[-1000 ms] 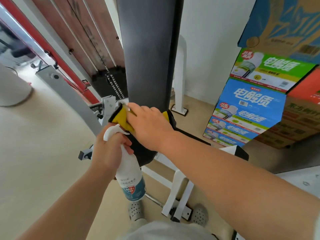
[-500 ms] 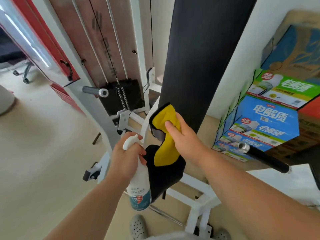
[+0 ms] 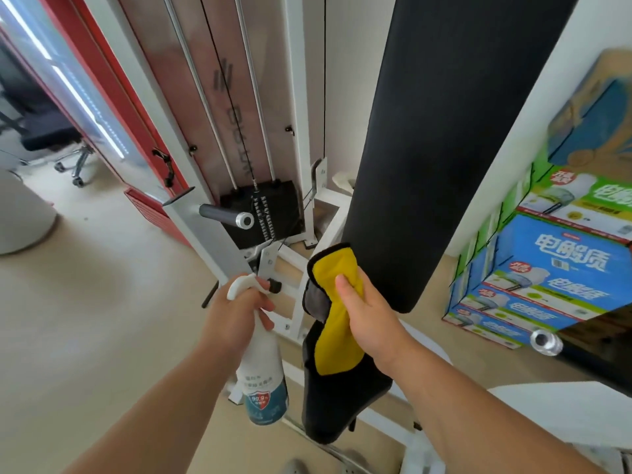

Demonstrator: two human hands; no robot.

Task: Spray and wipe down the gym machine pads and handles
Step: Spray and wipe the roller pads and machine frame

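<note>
Gym floor (image 3: 85, 302) beige, white machine frame behind. Back pad (image 3: 444, 131): black, long axis upright, lower end just above-right of right grip (image 3: 369, 319), nearer that hand. Right grip clamped on yellow cloth (image 3: 337, 330). Left grip (image 3: 236, 313) clamped round spray bottle (image 3: 261, 378) neck.

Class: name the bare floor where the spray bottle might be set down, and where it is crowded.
Free: beige floor left of the grey frame post, up to the white rounded object. Crowded: white frame bars around the back pad; stacked boxes at right. Left hand grips the spray bottle, right hand the cloth.
</note>
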